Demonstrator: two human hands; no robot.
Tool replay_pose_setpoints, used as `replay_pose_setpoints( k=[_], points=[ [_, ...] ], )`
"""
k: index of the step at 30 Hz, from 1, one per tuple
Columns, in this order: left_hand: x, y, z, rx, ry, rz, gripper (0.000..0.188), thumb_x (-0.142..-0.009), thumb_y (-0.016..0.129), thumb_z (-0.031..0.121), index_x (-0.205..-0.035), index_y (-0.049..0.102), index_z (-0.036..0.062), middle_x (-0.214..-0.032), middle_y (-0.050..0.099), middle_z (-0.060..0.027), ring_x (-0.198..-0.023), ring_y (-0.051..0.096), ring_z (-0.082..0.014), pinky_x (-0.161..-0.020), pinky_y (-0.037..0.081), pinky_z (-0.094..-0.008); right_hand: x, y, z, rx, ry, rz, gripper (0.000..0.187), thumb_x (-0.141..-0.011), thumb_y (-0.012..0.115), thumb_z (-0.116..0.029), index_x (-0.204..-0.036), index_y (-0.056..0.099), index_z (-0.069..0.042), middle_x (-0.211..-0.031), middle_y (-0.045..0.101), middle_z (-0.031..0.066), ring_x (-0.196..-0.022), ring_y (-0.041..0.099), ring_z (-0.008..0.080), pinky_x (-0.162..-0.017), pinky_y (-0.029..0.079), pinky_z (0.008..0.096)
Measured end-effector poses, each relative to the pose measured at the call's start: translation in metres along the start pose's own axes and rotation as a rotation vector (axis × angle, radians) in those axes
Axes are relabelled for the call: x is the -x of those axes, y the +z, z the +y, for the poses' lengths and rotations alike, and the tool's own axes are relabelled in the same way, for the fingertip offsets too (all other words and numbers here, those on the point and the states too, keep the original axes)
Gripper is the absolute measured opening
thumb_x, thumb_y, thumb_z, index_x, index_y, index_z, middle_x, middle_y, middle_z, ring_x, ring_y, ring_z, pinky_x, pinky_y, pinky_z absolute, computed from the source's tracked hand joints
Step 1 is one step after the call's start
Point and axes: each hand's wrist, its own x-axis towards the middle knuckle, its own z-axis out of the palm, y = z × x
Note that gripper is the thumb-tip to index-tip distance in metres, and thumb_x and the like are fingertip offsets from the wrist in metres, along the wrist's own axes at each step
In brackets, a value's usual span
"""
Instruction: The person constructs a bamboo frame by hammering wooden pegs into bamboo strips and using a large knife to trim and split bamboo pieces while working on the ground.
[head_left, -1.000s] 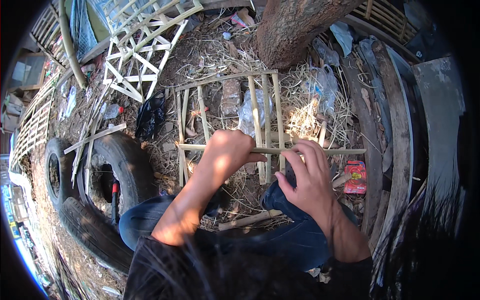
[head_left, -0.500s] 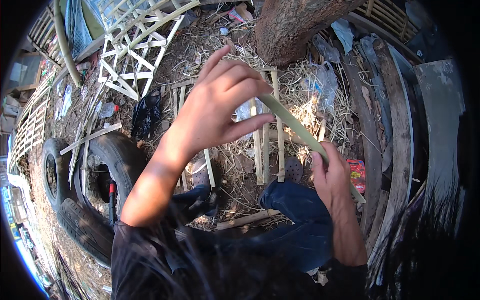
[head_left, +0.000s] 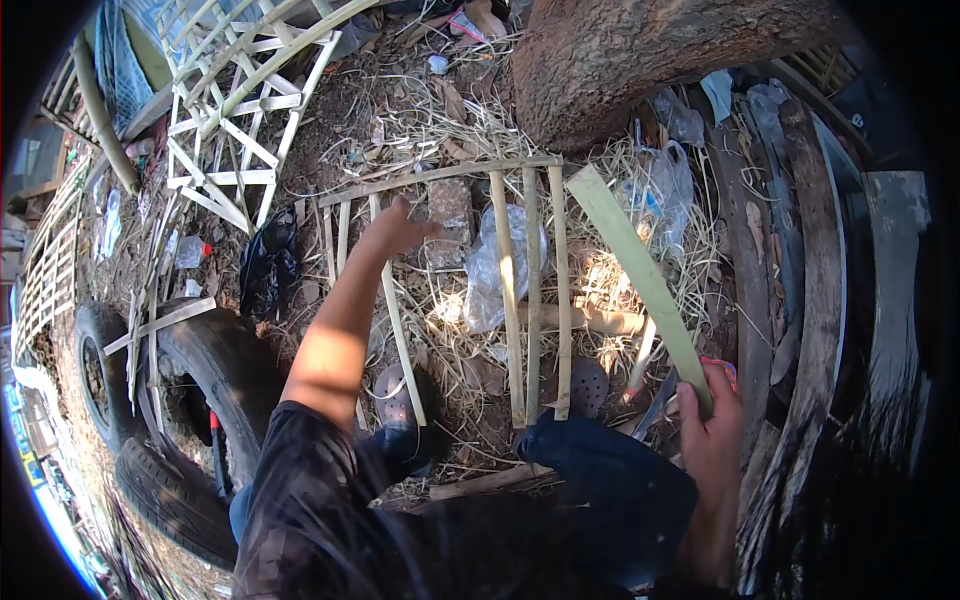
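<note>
A flat pale-green bamboo strip (head_left: 642,285) slants up and to the left from my right hand (head_left: 715,430), which is closed round its lower end. My left hand (head_left: 398,232) reaches forward, holding nothing that I can see, its visible fingers apart. Beneath and beside it on the ground lies a bamboo frame: one crossbar (head_left: 440,180) at the far side, with several slats (head_left: 507,300) running from it towards my feet. A brick-like block (head_left: 450,215) and a crumpled clear plastic bag (head_left: 500,270) show between the slats.
A lattice of bamboo slats (head_left: 240,120) stands at the far left, above old tyres (head_left: 215,350). A tree trunk (head_left: 610,70) leans in at the back. Long planks (head_left: 800,250) line the right side. Bamboo shavings (head_left: 610,270) litter the soil.
My left hand has left the strip's upper end and moved forward and down over the frame. My right hand has shifted right and nearer with the strip.
</note>
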Motion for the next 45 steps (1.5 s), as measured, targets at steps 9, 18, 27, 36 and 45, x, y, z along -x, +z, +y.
replay_pose_setpoints(
  k=[9, 18, 27, 36, 45],
  points=[
    [-0.038, 0.047, 0.058, -0.175, -0.246, 0.134, 0.075, -0.08, 0.065, 0.051, -0.131, 0.043, -0.0001, -0.128, 0.053, -0.0173, -0.123, 0.049, -0.0295, -0.101, 0.04, -0.0469, -0.046, 0.013, 0.007, 0.093, 0.097, -0.073, 0.017, -0.087, 0.056, -0.01, -0.099, 0.058, 0.002, -0.073, 0.06, 0.0128, -0.062, 0.058, 0.0202, -0.06, 0.046, 0.0329],
    [-0.107, 0.007, -0.004, -0.29, 0.255, 0.097, 0.042, -0.079, 0.064, 0.01, -0.12, 0.056, 0.0114, -0.107, 0.062, -0.0148, -0.1, 0.062, -0.0357, -0.085, 0.049, -0.0445, -0.056, 0.013, 0.028, 0.088, 0.175, -0.049, 0.025, -0.087, 0.059, -0.021, -0.098, 0.058, 0.001, -0.072, 0.059, 0.0118, -0.063, 0.057, 0.018, -0.06, 0.045, 0.0327],
    [-0.069, -0.007, -0.027, -0.047, 0.519, 0.118, 0.026, -0.087, 0.063, 0.015, -0.112, 0.064, 0.0078, -0.099, 0.066, -0.0166, -0.089, 0.065, -0.0353, -0.08, 0.051, -0.0422, -0.039, -0.013, 0.021, 0.098, 0.294, -0.256, 0.029, -0.091, 0.054, -0.009, -0.117, 0.054, 0.002, -0.093, 0.058, 0.0079, -0.086, 0.054, 0.0148, -0.08, 0.043, 0.0301],
    [-0.03, 0.025, -0.041, -0.227, 0.47, 0.082, 0.027, -0.091, 0.056, 0.021, -0.117, 0.061, 0.0168, -0.099, 0.062, -0.0139, -0.084, 0.066, -0.0331, -0.076, 0.053, -0.0443, 0.003, -0.026, 0.084, 0.101, 0.102, -0.073, 0.021, -0.094, 0.051, -0.008, -0.113, 0.056, 0.001, -0.089, 0.058, 0.0019, -0.077, 0.051, 0.0079, -0.067, 0.042, 0.0241],
    [0.004, 0.039, -0.025, -0.445, 0.237, 0.233, 0.051, -0.084, 0.063, 0.025, -0.131, 0.046, 0.0198, -0.121, 0.055, -0.0122, -0.119, 0.052, -0.0309, -0.097, 0.041, -0.0533, 0.024, -0.022, 0.084, -0.112, 0.185, 0.018, 0.019, -0.093, 0.055, -0.008, -0.11, 0.058, -0.001, -0.083, 0.058, 0.0027, -0.073, 0.055, 0.0086, -0.066, 0.044, 0.0245]
  ],
)
